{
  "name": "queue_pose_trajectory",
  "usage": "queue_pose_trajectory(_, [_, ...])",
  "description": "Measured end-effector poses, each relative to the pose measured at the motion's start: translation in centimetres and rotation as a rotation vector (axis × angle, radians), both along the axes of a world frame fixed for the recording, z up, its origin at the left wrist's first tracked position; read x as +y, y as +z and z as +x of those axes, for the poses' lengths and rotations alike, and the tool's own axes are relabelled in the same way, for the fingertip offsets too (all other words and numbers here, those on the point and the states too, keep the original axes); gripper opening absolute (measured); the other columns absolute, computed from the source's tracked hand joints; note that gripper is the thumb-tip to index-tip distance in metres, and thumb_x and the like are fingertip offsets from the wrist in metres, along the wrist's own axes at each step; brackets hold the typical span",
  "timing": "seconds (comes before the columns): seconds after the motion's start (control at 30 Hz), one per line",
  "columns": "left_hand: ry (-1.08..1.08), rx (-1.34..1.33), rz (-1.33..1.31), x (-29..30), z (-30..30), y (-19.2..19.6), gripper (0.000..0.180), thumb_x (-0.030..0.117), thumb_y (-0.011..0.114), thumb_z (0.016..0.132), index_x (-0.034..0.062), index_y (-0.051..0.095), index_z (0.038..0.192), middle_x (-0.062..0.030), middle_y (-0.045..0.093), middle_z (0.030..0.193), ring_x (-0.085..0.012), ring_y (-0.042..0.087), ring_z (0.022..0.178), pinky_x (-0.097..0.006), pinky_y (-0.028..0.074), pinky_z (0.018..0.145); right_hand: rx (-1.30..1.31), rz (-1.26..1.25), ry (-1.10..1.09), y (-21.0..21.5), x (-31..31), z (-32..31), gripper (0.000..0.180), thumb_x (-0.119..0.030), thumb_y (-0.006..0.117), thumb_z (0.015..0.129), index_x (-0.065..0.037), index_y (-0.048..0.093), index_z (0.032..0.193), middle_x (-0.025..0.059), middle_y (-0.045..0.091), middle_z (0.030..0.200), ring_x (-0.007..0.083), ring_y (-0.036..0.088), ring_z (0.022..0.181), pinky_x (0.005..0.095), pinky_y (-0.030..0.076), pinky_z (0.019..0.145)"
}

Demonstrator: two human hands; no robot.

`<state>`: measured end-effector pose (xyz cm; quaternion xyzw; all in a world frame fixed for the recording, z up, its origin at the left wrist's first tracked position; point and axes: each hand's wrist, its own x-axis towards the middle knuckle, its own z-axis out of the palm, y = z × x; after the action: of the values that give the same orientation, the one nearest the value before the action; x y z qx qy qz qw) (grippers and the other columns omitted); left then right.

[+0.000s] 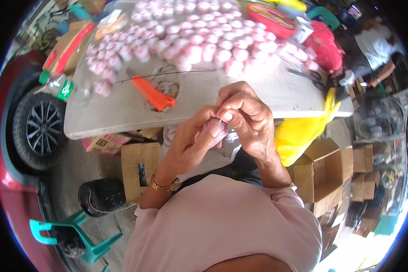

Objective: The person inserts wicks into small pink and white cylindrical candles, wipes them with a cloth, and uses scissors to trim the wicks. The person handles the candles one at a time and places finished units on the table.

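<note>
Just off the table's near edge, my left hand [192, 145] is closed around a small rounded pink-and-white bundle [219, 129], its thumb lying across the side. My right hand [251, 120] meets it from the right, thumb and forefinger pinched together at the bundle's top. A thin pale bit shows at those fingertips, too small to name. Many similar pink-and-white bundles [193, 53] stand in rows over the far part of the table [122, 111]. An orange-handled tool [153, 93] with a dark narrow end lies on the tabletop, left of my hands.
Black-handled scissors [310, 78] lie at the table's right. A yellow plastic bag [299, 136] hangs at its near right edge, above an open cardboard box [322, 174]. A green-capped bottle [59, 85] is at the left edge. Another person [371, 50] is at far right.
</note>
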<state>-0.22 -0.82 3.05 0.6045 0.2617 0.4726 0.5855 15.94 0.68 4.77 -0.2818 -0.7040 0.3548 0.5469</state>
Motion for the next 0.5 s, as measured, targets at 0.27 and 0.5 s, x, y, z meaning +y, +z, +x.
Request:
queue_pose_trajectory(0.27, [-0.102,0.293,0.326,1.3,5.9,1.1,0.008,0.004,0.056,0.085,0.0027,0.056,0.092,-0.0014,0.052,0.068,-0.0093,0.045,0.056,-0.024,0.039,0.055,0.160,0.560,-0.555,5.1,-0.6,6.5,0.010,-0.007,0.057,0.090,-0.002,0.056,0.082,0.0106,0.059,0.093,0.0156,0.051,0.069,0.0254,0.042,0.061])
queue_pose_trajectory(0.5, [0.066,0.444,0.854,6.6,8.1,0.9,0.010,0.003,0.057,0.083,0.0039,0.057,0.093,-0.0072,0.056,0.087,-0.0215,0.055,0.072,-0.035,0.046,0.066,0.716,0.403,-0.441,9.3,-9.9,22.2,0.012,-0.009,0.050,0.096,-0.002,0.059,0.096,0.0005,0.047,0.062,0.0057,0.030,0.042,0.0201,0.025,0.039])
